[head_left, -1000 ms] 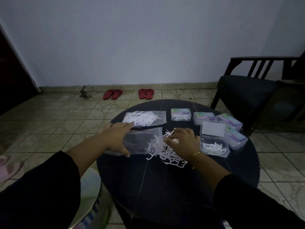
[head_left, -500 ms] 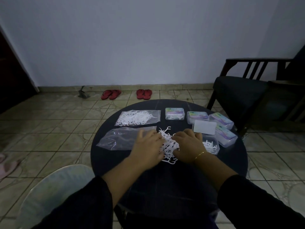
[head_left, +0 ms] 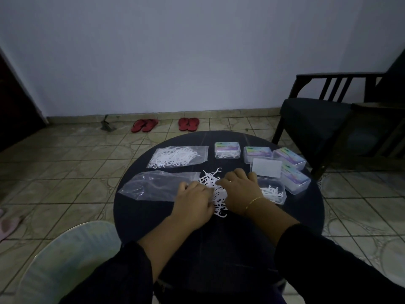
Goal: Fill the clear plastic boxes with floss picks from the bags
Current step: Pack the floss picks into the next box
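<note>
Both hands lie palm-down on a loose pile of floss picks (head_left: 213,189) at the middle of a dark round table (head_left: 219,238): left hand (head_left: 194,205) and right hand (head_left: 240,191) flank it, fingers relaxed. An emptied bag (head_left: 153,187) lies left; an open clear box (head_left: 272,191) with a few picks sits just right.

My single head view looks forward and down from above the seated person, close over the round table (head_left: 219,233), facing the far wall (head_left: 197,51) across the tiled floor (head_left: 65,163).
</note>
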Available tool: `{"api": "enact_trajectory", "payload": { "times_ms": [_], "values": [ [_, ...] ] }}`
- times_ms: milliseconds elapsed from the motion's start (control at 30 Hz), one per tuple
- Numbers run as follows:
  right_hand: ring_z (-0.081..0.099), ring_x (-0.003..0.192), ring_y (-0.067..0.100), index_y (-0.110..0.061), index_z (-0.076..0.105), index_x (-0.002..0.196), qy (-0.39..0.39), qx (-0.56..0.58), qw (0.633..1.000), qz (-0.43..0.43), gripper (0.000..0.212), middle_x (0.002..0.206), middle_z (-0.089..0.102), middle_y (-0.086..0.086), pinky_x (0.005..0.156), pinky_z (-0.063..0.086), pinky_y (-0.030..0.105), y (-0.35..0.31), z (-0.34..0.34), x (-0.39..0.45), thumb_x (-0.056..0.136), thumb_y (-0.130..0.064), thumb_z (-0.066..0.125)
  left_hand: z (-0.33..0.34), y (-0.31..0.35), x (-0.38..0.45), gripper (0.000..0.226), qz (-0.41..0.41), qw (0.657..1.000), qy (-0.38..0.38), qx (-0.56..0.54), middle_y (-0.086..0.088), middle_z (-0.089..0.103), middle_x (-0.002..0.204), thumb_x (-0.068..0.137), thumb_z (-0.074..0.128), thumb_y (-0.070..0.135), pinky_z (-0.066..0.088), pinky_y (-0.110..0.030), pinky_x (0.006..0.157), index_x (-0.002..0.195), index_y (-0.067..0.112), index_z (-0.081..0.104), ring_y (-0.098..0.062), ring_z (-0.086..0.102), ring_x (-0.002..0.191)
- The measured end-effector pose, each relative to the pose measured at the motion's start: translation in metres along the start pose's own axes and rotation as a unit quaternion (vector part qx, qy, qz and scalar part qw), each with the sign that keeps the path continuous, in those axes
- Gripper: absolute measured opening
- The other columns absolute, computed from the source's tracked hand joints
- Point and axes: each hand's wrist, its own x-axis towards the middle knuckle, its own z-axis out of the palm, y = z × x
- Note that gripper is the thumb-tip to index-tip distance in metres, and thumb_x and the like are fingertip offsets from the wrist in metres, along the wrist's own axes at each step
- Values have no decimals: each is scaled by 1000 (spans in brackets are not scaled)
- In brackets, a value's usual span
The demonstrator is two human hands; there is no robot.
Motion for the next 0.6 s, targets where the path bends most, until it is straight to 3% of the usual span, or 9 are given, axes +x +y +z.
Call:
{"api": "enact_trajectory", "payload": {
  "times_ms": [133,267,367,500,600],
  "values": [
    [23,131,26,-31,33,142,10,-46,999,-16,58,143,34,0,99,22,43,3,3,2,87,-26,51,0,-1,0,48,-31,999,19,21,7,33,144,89,48,42,13,-35,98,135,28,44,-15,21,134],
    [21,134,26,-31,17,149,30,-52,998,-27,70,149,25,0,100,24,43,3,2,3,88,-24,51,2,-3,3,53,-73,997,-31,17,0,14,156,87,49,47,6,-44,111,135,24,45,-21,1,144],
    [17,136,27,-35,28,145,12,-77,996,-52,62,150,23,1,101,21,45,3,3,6,89,-24,51,3,-5,5,47,-80,996,-48,7,0,12,157,89,47,48,3,-46,113,130,25,53,-22,-3,145],
    [21,133,24,-30,46,135,18,-75,995,-62,47,141,36,-2,99,23,44,3,4,10,89,-24,52,2,-4,9,38,-77,996,-37,2,1,17,156,91,48,45,4,-42,109,122,27,60,-21,0,144],
    [22,132,23,-27,49,131,28,-68,995,-59,42,139,39,-3,99,23,43,5,5,11,89,-27,52,1,-2,11,36,-71,997,-31,3,3,21,154,92,48,45,6,-40,105,117,25,64,-19,3,143]
  ]
}}
